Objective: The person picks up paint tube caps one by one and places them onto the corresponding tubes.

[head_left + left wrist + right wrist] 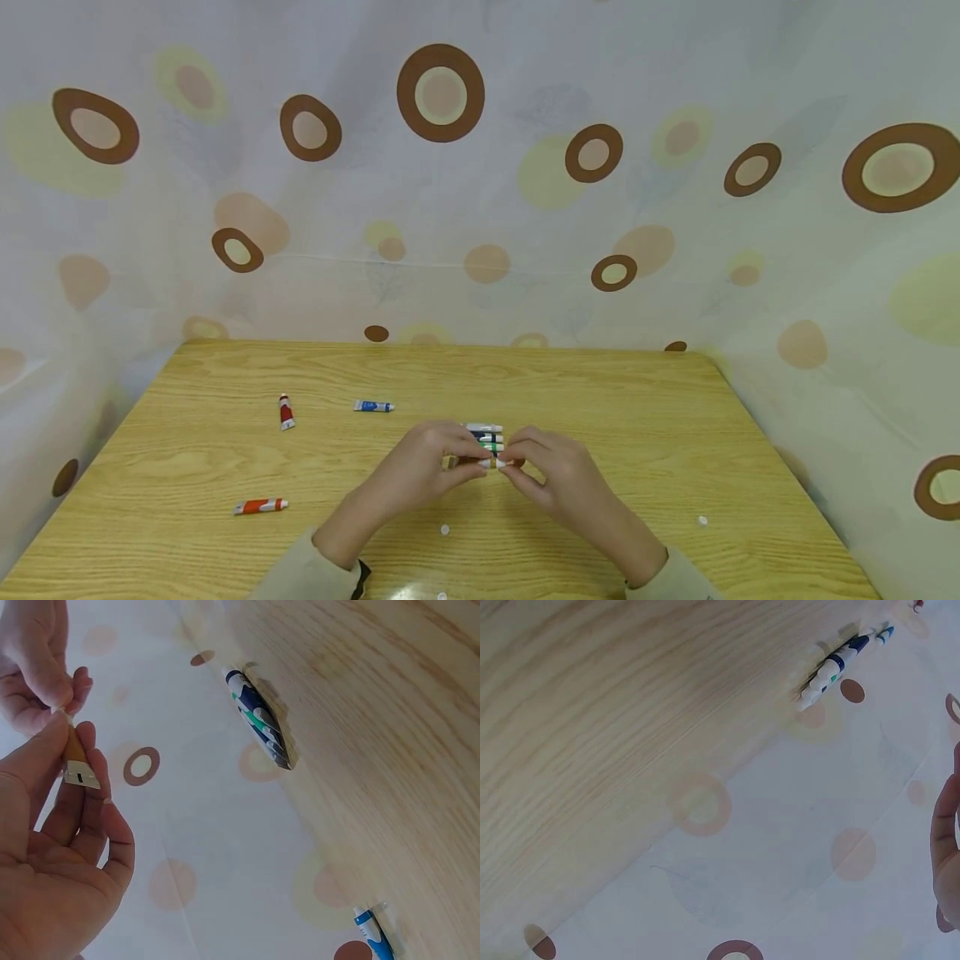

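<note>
A small ochre paint tube (pixel 75 748) with a white, flat crimped end is pinched between the thumb and fingers of my left hand (pixel 431 458). Thumb and fingertips of my right hand (pixel 558 471) pinch the white cap end at the tube's other tip. In the left wrist view, the right hand (pixel 34 667) meets that end, and its fingers hide most of the cap. Just beyond the hands lie several paint tubes side by side, among them a white one (pixel 486 427) and a green-banded one (pixel 491 447). Only part of the right hand (pixel 946 847) shows in its wrist view.
On the wooden table (pixel 600 400), a dark red tube (pixel 286 412), a blue tube (pixel 373 407) and an orange-red tube (pixel 260 506) lie to the left. Loose white caps rest near the front (pixel 445 529) and at right (pixel 702 521). A patterned curtain (pixel 450 200) surrounds the table.
</note>
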`<state>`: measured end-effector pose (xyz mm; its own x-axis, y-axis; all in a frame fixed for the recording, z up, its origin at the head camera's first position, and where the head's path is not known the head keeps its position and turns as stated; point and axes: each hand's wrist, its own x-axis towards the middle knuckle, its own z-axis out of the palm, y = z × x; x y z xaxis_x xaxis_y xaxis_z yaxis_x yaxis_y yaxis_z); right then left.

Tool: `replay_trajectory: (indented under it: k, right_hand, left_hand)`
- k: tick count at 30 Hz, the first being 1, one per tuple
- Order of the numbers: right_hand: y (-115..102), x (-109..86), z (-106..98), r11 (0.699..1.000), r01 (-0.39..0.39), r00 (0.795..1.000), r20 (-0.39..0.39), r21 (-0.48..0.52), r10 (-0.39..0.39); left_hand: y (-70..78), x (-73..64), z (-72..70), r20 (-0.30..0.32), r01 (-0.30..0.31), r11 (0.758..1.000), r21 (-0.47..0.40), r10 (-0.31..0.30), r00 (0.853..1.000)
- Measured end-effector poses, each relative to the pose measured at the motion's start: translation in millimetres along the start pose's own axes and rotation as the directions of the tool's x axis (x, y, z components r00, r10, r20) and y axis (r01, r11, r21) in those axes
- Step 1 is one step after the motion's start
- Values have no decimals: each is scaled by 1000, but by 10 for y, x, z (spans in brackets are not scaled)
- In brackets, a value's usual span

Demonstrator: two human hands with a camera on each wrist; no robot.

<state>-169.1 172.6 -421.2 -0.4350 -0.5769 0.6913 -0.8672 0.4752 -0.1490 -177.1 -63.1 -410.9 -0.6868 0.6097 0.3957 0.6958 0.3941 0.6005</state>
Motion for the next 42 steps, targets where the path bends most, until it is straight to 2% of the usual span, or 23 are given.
replay_trajectory:
  k: [7,14,23,33,37,42]
  right_hand:
    - [30,-39,1,999,-43,999,11,10,43]
    - [76,-96,-39,997,-72,997,26,19,72]
    - [107,-165,-97,995,-96,995,28,34,95]
    - [168,-291,-200,991,-129,991,33,20,128]
    - [200,-346,-270,990,-141,990,23,-11,141]
    - [245,-433,-379,987,-154,988,12,-39,155]
  left_hand:
    - [10,26,37,-16,55,999,3,-55,998]
    - [12,47,72,-17,90,994,63,-90,996]
    - [-41,95,160,-13,99,980,175,-98,995]
    - [-140,154,329,38,53,960,273,-65,997]
    - [-161,167,403,60,63,944,323,-87,994]
    - [-184,189,456,54,91,925,369,-119,991]
